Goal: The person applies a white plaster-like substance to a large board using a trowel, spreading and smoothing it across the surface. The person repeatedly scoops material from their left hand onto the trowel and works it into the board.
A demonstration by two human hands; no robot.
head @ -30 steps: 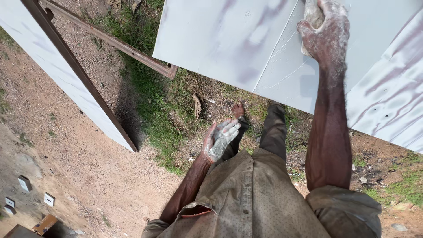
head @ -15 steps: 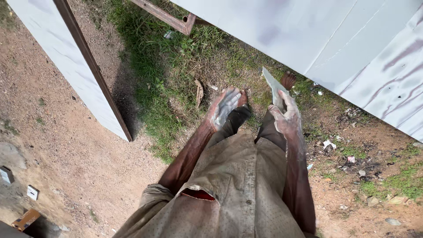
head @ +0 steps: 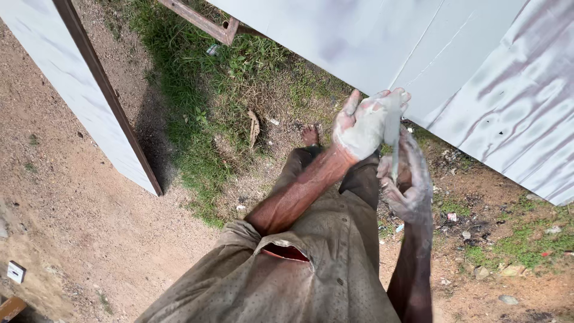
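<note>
My left hand [head: 365,125] is raised in front of me, palm turned up and fingers stretched out, coated in white paste. My right hand [head: 411,182], also smeared grey-white, grips a thin flat scraper blade [head: 394,143] that stands upright with its edge against the left palm. Both hands hover just in front of a large white-coated panel [head: 371,42] leaning above the ground. Below them I see my brown trousers and one bare foot [head: 310,135] on the soil.
A second white panel with a dark brown edge [head: 89,101] stands at the left. A rusty metal bar [head: 200,21] lies in the grass patch [head: 197,101]. To the right, a streaky white sheet [head: 514,107] stands over littered dirt. A small white box [head: 16,271] lies at bottom left.
My right hand came down from the white panel holding the scraper. My left hand rose from beside my leg, and the blade now meets its palm.
</note>
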